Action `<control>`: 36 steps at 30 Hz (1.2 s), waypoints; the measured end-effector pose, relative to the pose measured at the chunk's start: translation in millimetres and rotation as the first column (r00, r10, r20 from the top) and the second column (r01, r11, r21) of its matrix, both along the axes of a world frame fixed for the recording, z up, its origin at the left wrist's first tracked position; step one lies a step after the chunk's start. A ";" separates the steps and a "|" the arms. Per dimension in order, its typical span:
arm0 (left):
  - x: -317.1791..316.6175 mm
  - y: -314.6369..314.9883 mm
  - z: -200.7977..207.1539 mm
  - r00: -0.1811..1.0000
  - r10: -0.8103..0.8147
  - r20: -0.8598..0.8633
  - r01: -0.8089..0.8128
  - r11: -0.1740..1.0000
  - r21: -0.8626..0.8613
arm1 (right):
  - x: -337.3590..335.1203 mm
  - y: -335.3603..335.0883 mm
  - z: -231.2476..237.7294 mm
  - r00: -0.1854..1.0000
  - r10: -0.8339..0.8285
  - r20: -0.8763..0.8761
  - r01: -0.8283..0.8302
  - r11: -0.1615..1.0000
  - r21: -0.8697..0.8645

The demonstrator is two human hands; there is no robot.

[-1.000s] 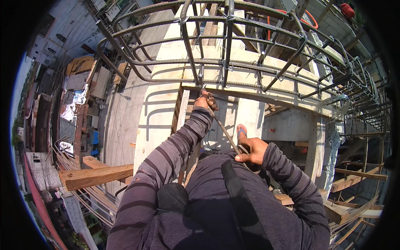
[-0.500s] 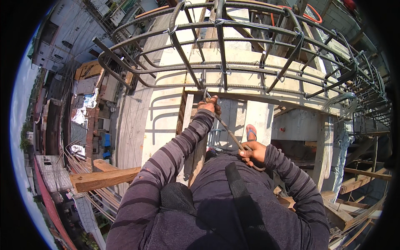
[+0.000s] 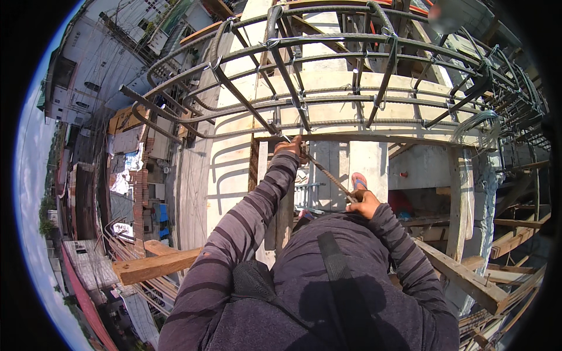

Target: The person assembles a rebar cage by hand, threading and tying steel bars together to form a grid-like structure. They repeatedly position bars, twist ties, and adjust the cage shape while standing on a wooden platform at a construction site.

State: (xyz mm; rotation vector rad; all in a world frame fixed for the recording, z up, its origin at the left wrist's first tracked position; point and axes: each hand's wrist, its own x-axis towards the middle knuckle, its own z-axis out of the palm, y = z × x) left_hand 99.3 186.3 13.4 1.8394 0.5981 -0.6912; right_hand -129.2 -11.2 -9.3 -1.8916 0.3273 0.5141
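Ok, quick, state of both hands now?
Left hand: closed, holding the thin rod by its far end.
Right hand: closed, gripping its near end.

The cage (image 3: 290,88) lies over boards (image 3: 231,158), ahead of the rod (image 3: 331,176) between left hand (image 3: 290,147) and right hand (image 3: 365,205).

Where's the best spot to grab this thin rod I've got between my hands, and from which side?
Probably the end nearer your body, from the right, where your right hand grips it. The rod slants from your left hand, close by the rebar cage, back toward you, leaving that near end clear of the bars.
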 end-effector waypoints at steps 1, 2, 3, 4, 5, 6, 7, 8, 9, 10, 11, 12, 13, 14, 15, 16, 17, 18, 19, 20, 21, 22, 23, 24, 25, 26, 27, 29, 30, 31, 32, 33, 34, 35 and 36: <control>0.7 -0.2 1.5 0.996 -0.087 0.030 0.084 0.993 0.081 | -3.2 -2.0 0.9 0.998 0.034 0.058 -0.039 0.996 0.083; 0.8 -0.3 2.1 0.985 -0.165 0.043 0.158 0.978 0.138 | -5.0 -5.4 2.4 0.991 0.062 0.120 -0.082 0.983 0.163; 2.3 -0.1 2.4 0.982 -0.184 0.036 0.174 0.965 0.196 | -6.7 -8.2 4.6 0.984 0.048 0.175 -0.080 0.980 0.181; 2.8 0.9 2.1 0.979 -0.198 0.038 0.184 0.954 0.236 | -7.4 -10.4 7.1 0.982 0.089 0.168 -0.119 0.977 0.175; 4.4 1.6 1.8 0.977 -0.211 0.030 0.195 0.943 0.270 | -7.8 -11.1 10.1 0.981 0.122 0.151 -0.147 0.976 0.163; 4.2 3.4 1.1 0.982 -0.183 0.048 0.165 0.952 0.257 | -7.9 -10.9 13.6 0.979 0.135 0.152 -0.158 0.977 0.145; 5.7 5.8 0.9 0.964 -0.264 0.023 0.249 0.934 0.255 | -8.0 -7.3 16.8 0.985 0.116 0.128 -0.130 0.986 0.108; 11.2 7.8 1.9 0.941 -0.338 -0.006 0.330 0.913 0.239 | -11.0 -1.1 21.1 0.988 0.049 0.146 -0.053 0.998 0.019; 13.1 9.4 1.6 0.908 -0.418 -0.024 0.408 0.872 0.271 | -9.8 4.5 24.3 0.996 0.070 0.061 -0.068 0.997 -0.033; 17.5 9.4 1.7 0.866 -0.500 0.030 0.467 0.828 0.311 | -11.9 11.8 28.0 0.996 0.044 0.073 -0.039 0.997 -0.069; 16.8 10.9 0.8 0.710 -0.698 0.088 0.551 0.630 0.547 | -14.6 18.6 31.3 0.994 0.033 0.103 -0.017 0.989 -0.147; 19.5 8.6 0.2 0.702 -0.708 0.077 0.555 0.612 0.564 | -16.6 24.0 34.2 0.997 0.000 0.081 0.012 0.989 -0.147; 19.9 7.3 -0.9 0.782 -0.615 0.100 0.504 0.718 0.480 | -18.1 28.3 36.0 0.995 -0.007 0.104 0.028 0.981 -0.193; 20.2 3.5 -2.5 0.950 -0.309 -0.042 0.311 0.937 0.157 | -20.5 30.2 37.4 0.989 -0.044 0.139 0.077 0.967 -0.242; 21.1 -0.6 -3.8 0.990 -0.132 -0.047 0.133 0.991 0.032 | -22.0 32.2 37.8 0.982 -0.072 0.172 0.123 0.943 -0.308; 20.6 -5.8 -6.0 0.998 0.016 -0.054 -0.020 0.996 -0.082 | -23.6 32.3 37.2 0.976 -0.108 0.191 0.173 0.915 -0.364; 21.0 -7.2 -6.8 0.990 0.097 -0.107 -0.116 0.974 -0.192 | -24.3 32.0 35.7 0.968 -0.104 0.227 0.191 0.892 -0.409; 21.9 -9.9 -7.6 0.970 0.158 -0.185 -0.210 0.928 -0.309 | -24.9 30.8 33.2 0.961 -0.105 0.256 0.216 0.866 -0.452; 22.9 -9.8 -7.3 0.968 0.146 -0.202 -0.203 0.933 -0.299 | -25.2 29.6 30.5 0.944 -0.113 0.310 0.262 0.830 -0.493; 23.8 -9.7 -6.6 0.969 0.126 -0.211 -0.184 0.940 -0.287 | -25.3 27.7 27.6 0.948 -0.090 0.304 0.240 0.831 -0.502; 24.1 -8.2 -5.1 0.960 0.121 -0.251 -0.193 0.938 -0.289 | -25.8 26.0 24.8 0.943 -0.071 0.324 0.237 0.827 -0.509; 23.5 -5.5 -2.8 0.963 0.105 -0.249 -0.175 0.945 -0.278 | -25.5 23.2 22.3 0.940 -0.047 0.338 0.226 0.828 -0.513; 23.8 -3.5 -0.3 0.955 0.083 -0.285 -0.166 0.945 -0.282 | -26.0 19.5 20.0 0.954 -0.029 0.298 0.172 0.868 -0.465; 23.8 -1.2 2.4 0.952 0.071 -0.296 -0.157 0.948 -0.277 | -25.5 14.4 18.1 0.964 -0.044 0.262 0.131 0.937 -0.325; 21.4 0.1 3.8 0.956 0.066 -0.286 -0.149 0.949 -0.279 | -25.9 7.6 16.3 0.975 -0.046 0.217 0.082 0.984 -0.158; 19.8 1.4 5.2 0.967 0.064 -0.249 -0.133 0.953 -0.273 | -26.1 -0.5 15.1 0.984 -0.044 0.171 0.038 0.999 0.034; 18.7 0.2 5.7 0.976 0.024 -0.215 -0.092 0.945 -0.313 | -25.4 -8.1 13.8 0.983 0.004 0.182 -0.032 0.988 0.151; 16.8 -0.4 5.3 0.982 0.051 -0.184 -0.117 0.922 -0.370 | -27.8 -19.0 12.8 0.998 -0.064 0.007 0.032 0.585 0.810; 15.4 -0.2 4.2 0.986 0.058 -0.158 -0.115 0.917 -0.383 | -28.2 -21.8 12.8 0.995 -0.046 -0.092 0.099 0.216 0.971; 15.2 -0.5 3.1 0.979 0.080 -0.187 -0.150 0.904 -0.401 | -28.7 -21.7 13.8 0.982 -0.042 -0.183 0.186 0.069 0.980; 13.7 0.3 1.4 0.982 0.088 -0.169 -0.152 0.894 -0.422 | -28.8 -22.0 16.2 0.968 0.057 -0.244 0.247 -0.051 0.968; 13.4 1.8 -0.1 0.988 0.057 -0.144 -0.116 0.888 -0.444 | -28.2 -20.0 19.6 0.946 0.168 -0.277 0.306 -0.178 0.935; 12.2 3.9 -2.1 0.993 0.030 -0.116 -0.078 0.894 -0.442 | -27.1 -18.6 24.6 0.911 0.288 -0.296 0.379 -0.296 0.877; 10.6 6.5 -4.3 0.996 0.005 -0.084 -0.042 0.899 -0.436 | -25.1 -15.5 30.5 0.903 0.303 -0.306 0.377 -0.214 0.901; 9.1 9.5 -6.6 0.998 -0.008 -0.061 -0.022 0.881 -0.473 | -23.1 -13.1 37.9 0.918 0.286 -0.276 0.325 -0.139 0.935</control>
